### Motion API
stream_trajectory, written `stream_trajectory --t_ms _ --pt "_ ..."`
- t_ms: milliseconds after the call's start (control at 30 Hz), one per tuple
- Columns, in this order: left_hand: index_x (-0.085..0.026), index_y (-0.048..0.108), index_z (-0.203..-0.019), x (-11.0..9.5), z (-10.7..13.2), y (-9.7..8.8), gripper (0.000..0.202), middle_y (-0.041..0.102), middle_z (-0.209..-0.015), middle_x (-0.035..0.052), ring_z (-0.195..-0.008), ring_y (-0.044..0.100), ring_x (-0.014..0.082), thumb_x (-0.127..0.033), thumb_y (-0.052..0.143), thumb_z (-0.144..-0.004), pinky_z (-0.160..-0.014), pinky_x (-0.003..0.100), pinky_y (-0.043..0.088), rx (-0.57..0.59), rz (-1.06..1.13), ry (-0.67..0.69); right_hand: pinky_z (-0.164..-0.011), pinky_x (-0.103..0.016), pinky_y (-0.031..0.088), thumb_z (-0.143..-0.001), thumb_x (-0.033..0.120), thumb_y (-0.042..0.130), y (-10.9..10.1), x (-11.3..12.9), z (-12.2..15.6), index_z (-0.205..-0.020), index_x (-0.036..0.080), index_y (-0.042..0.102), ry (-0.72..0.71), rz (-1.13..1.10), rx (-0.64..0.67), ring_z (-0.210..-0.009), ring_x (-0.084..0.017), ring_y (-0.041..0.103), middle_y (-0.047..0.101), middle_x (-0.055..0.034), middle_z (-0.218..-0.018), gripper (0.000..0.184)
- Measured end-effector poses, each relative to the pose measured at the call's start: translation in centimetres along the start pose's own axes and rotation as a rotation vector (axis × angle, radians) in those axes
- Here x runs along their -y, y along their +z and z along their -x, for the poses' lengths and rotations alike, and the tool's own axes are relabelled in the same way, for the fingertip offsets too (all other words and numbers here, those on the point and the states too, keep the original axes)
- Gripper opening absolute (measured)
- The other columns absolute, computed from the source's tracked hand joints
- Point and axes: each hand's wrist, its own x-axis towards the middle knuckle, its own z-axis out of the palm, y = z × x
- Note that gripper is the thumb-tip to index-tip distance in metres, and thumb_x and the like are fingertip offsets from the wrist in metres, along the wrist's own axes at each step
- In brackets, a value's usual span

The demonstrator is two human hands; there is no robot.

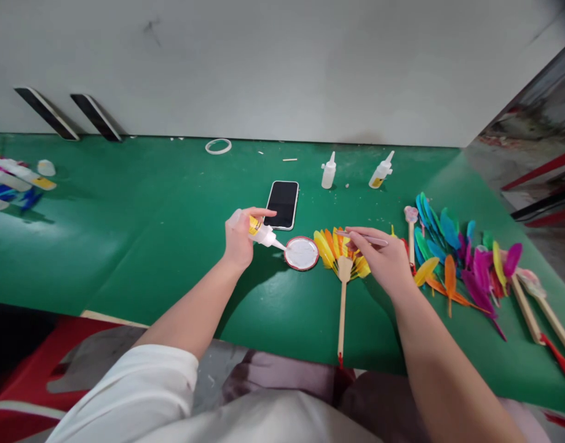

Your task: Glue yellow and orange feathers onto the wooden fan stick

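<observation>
My left hand (239, 239) is closed around a small white glue bottle (262, 232) tipped on its side, its nozzle pointing into a round lid (301, 253) holding white glue. My right hand (379, 255) pinches thin tweezers (363, 238) over a fan of yellow and orange feathers (331, 247) glued to a wooden stick handle (342, 307). The fan lies flat on the green table (148, 234), just right of the lid.
A black phone (283, 203) lies behind the lid. Two more glue bottles (329, 171) (382, 170) stand further back. Loose coloured feathers (452, 258) and wooden sticks (529, 307) lie to the right. A white ring (218, 146) sits near the wall; coloured pieces (10, 181) lie far left.
</observation>
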Motion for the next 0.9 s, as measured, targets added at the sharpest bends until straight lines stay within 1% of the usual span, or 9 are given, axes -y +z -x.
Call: stream_trajectory --t_ms 133,200,267,333,400,567,667,767,900 --pt "-0.019 0.072 -0.074 -0.1 0.3 0.0 0.061 0.050 -0.053 0.0017 -0.048 0.044 0.0120 -0.069 0.036 -0.076 -0.048 0.027 0.033 -0.092 -0.073 0.048 -0.062 -0.028 0.056 -0.076 0.041 0.060 0.1 0.0 0.0 -0.090 0.018 0.071 -0.009 0.013 -0.006 -0.069 -0.017 0.067 0.072 -0.0057 -0.079 0.029" --pt "-0.019 0.071 -0.072 -0.4 0.4 0.1 0.060 0.054 -0.055 0.0021 -0.049 0.045 0.0120 -0.069 0.037 -0.076 -0.049 0.026 0.034 -0.114 -0.099 0.095 -0.062 -0.028 0.056 -0.076 0.041 0.060 0.1 0.0 0.0 -0.090 0.018 0.071 -0.008 0.020 -0.011 -0.068 -0.017 0.067 0.072 -0.0058 -0.078 0.029" --pt "-0.019 0.070 -0.069 -0.6 0.5 0.2 0.054 0.058 -0.058 0.0023 -0.050 0.047 0.0116 -0.065 0.042 -0.076 -0.049 0.026 0.034 -0.110 -0.114 0.117 -0.062 -0.028 0.055 -0.076 0.041 0.060 0.1 -0.1 0.0 -0.090 0.018 0.071 -0.007 0.025 -0.006 -0.068 -0.017 0.067 0.072 -0.0057 -0.078 0.029" --pt "-0.019 0.068 -0.063 -0.9 0.5 0.1 0.046 0.058 -0.055 0.0015 -0.049 0.047 0.0106 -0.059 0.049 -0.075 -0.046 0.024 0.033 -0.085 -0.161 0.099 -0.062 -0.027 0.055 -0.076 0.041 0.060 0.2 -0.1 0.0 -0.091 0.018 0.071 -0.008 0.024 0.002 -0.068 -0.017 0.067 0.072 -0.0059 -0.079 0.029" --pt "-0.017 0.065 -0.057 -1.2 0.6 0.0 0.041 0.055 -0.050 0.0002 -0.046 0.044 0.0093 -0.053 0.055 -0.074 -0.045 0.023 0.031 -0.064 -0.236 0.072 -0.062 -0.027 0.055 -0.076 0.040 0.060 0.2 -0.2 0.0 -0.091 0.017 0.071 -0.007 0.021 0.002 -0.068 -0.016 0.067 0.072 -0.0060 -0.080 0.029" --pt "-0.016 0.057 -0.051 -1.8 0.7 -0.2 0.036 0.051 -0.045 -0.0016 -0.045 0.043 0.0081 -0.045 0.062 -0.072 -0.044 0.022 0.031 -0.010 -0.308 -0.017 -0.064 -0.028 0.055 -0.076 0.040 0.061 0.2 -0.4 -0.1 -0.090 0.018 0.071 -0.022 0.025 -0.015 -0.068 -0.017 0.067 0.072 -0.0058 -0.080 0.028" --pt "-0.016 0.052 -0.048 -2.1 0.7 -0.4 0.038 0.045 -0.042 -0.0027 -0.042 0.040 0.0076 -0.043 0.061 -0.073 -0.042 0.022 0.028 0.041 -0.348 -0.060 -0.063 -0.028 0.056 -0.076 0.040 0.061 0.1 -0.3 0.0 -0.090 0.018 0.071 -0.021 0.020 -0.015 -0.067 -0.017 0.067 0.072 -0.0057 -0.079 0.028" --pt "-0.016 0.048 -0.047 -2.2 0.6 -0.6 0.040 0.040 -0.041 -0.0036 -0.041 0.038 0.0076 -0.043 0.061 -0.073 -0.042 0.023 0.026 0.095 -0.403 -0.071 -0.062 -0.028 0.056 -0.076 0.040 0.060 0.1 -0.3 0.0 -0.090 0.019 0.071 -0.028 0.027 -0.009 -0.067 -0.017 0.067 0.072 -0.0055 -0.079 0.027" --pt "-0.016 0.044 -0.046 -2.4 0.6 -0.7 0.043 0.037 -0.042 -0.0041 -0.042 0.036 0.0073 -0.045 0.061 -0.073 -0.042 0.024 0.025 0.163 -0.458 -0.080 -0.064 -0.029 0.056 -0.076 0.040 0.060 0.2 -0.3 0.0 -0.090 0.019 0.071 -0.038 0.047 -0.010 -0.068 -0.017 0.067 0.072 -0.0057 -0.080 0.028"
